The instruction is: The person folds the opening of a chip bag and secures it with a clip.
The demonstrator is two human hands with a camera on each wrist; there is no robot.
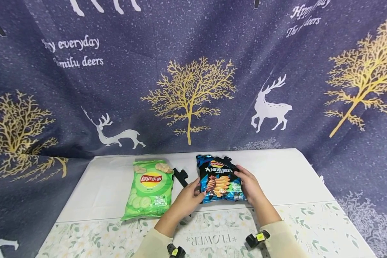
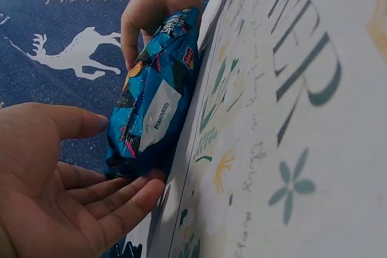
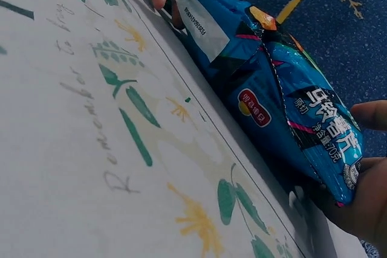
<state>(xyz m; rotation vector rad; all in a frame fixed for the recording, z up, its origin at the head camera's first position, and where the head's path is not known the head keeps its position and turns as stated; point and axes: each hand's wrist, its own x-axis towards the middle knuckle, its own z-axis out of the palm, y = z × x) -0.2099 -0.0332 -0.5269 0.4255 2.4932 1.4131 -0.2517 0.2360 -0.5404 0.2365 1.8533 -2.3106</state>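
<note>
Head: glossy, pillow-shaped blue bag

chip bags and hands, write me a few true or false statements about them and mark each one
1. Both the left hand and the right hand hold the blue bag. True.
2. The green bag lies right of the blue bag in the head view. False: it lies left of it.
3. The green bag carries a Lay's logo. True.
4. The right hand grips the green bag. False: it grips the blue bag.
</note>
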